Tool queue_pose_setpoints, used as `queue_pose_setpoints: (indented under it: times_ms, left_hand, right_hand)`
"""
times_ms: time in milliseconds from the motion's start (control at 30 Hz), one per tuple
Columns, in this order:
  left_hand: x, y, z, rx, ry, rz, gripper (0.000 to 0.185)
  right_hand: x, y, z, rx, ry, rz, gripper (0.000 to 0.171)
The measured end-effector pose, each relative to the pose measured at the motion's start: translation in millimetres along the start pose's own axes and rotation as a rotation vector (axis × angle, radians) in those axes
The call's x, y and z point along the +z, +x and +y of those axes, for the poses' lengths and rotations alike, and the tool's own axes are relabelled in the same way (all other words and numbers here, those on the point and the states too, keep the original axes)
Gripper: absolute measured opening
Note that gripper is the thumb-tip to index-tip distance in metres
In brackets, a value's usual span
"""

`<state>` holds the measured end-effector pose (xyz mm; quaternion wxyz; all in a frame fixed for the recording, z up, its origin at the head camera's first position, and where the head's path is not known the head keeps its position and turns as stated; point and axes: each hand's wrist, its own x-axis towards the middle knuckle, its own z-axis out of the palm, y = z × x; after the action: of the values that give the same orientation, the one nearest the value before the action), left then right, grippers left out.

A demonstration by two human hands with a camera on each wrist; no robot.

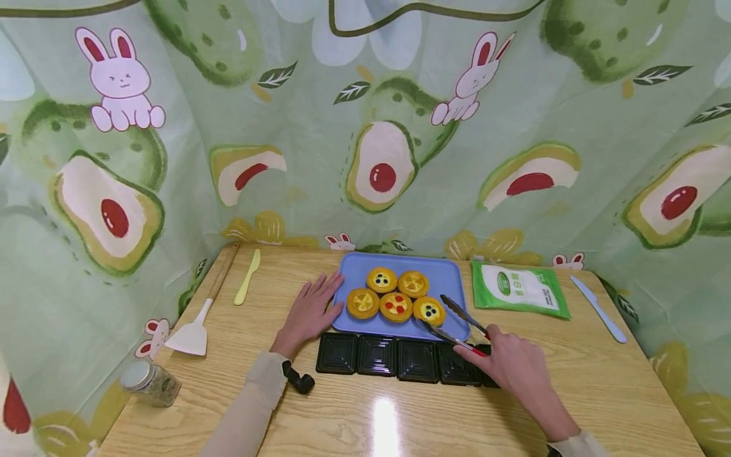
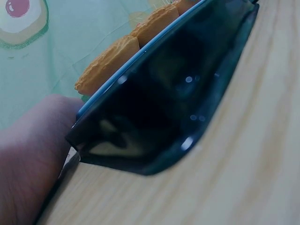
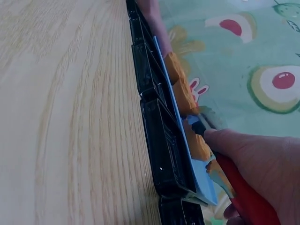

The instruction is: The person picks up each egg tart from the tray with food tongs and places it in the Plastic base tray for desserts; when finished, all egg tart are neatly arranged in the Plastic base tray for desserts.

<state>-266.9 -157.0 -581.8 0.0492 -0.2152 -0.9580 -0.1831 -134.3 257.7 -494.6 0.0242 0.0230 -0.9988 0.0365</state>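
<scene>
In the head view, my right hand [image 1: 516,362] holds a pair of tongs [image 1: 442,334] with red handles. The tongs' arms are spread, with their tips on either side of the lower right egg tart [image 1: 428,310]. This tart has dark blue berries on top. Several toy-like fruit tarts sit on a blue tray [image 1: 451,270], one of them with red pieces [image 1: 396,307]. My left hand [image 1: 311,311] rests at the tray's left edge, its fingers extended. In the right wrist view, the red tong handle [image 3: 248,197] lies in my grip.
Black square containers [image 1: 377,355] stand in a row before the tray. A green-and-white bag [image 1: 520,289] and a blue knife [image 1: 599,311] lie right. On the left are a yellow knife [image 1: 248,277], a white-bladed spatula [image 1: 191,333] and a lidded jar [image 1: 151,383].
</scene>
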Motion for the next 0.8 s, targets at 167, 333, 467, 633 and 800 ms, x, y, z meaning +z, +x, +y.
queue_pose_setpoints:
  times_ms: [167,333,467,633,800]
  left_hand:
    - [0.6,-0.3,-0.3,-0.003,0.001,-0.005,0.068]
    - [0.2,-0.3,1.2,-0.004,-0.005,-0.005,0.068]
    - [-0.3,-0.4,2.7,-0.002,-0.016,-0.006,0.068]
    - [-0.7,-0.5,2.8,-0.006,-0.013,0.004,0.068]
    - [-1.2,-0.3,2.2,0.0,-0.012,0.011,0.068]
  right_hand:
    - [0.5,1.5,-3.8,-0.016,-0.001,-0.003,0.079]
    - [-0.2,1.0,-4.2,-0.048,-0.007,0.004,0.07]
    - [0.6,-0.1,-2.7,-0.062,-0.004,0.0,0.068]
    - [3.5,1.2,-1.8,-0.069,0.019,0.022,0.068]
    - [7.0,3.8,-0.5,-0.095,0.002,0.085,0.064]
